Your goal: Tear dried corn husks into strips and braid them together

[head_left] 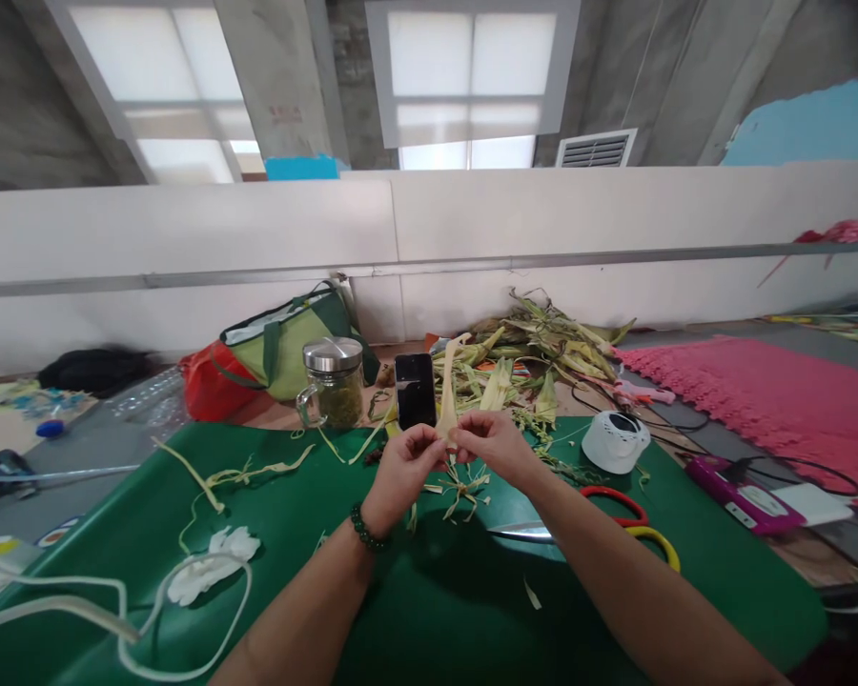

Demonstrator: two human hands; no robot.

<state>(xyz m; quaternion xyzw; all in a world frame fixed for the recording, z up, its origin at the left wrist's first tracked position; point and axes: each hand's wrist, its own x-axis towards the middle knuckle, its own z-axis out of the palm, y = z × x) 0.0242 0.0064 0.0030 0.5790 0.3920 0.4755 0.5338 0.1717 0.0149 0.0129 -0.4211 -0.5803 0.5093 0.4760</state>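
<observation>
Between my two hands a pale piece of corn husk [448, 386] stands upright, its lower end pinched in my fingers. My left hand [413, 464], with a dark green bead bracelet [364, 528] at the wrist, is closed on the husk from the left. From the right, my right hand [497, 445] grips the same lower end with thumb and forefinger. Just below the fingers, thin husk strips [464, 491] fan out over the green mat [443, 610]; I cannot tell whether they join the held piece. Scissors [643, 522] with red and yellow handles lie partly under my right forearm.
Behind my hands stand a black phone [415, 389] and a lidded glass mug [334, 386]. A heap of corn husks [554, 333] lies at the back. At right are a white roll-shaped object [615, 442] and a purple power strip [744, 495]; at left, a white cable [125, 629] and crumpled tissue [214, 564].
</observation>
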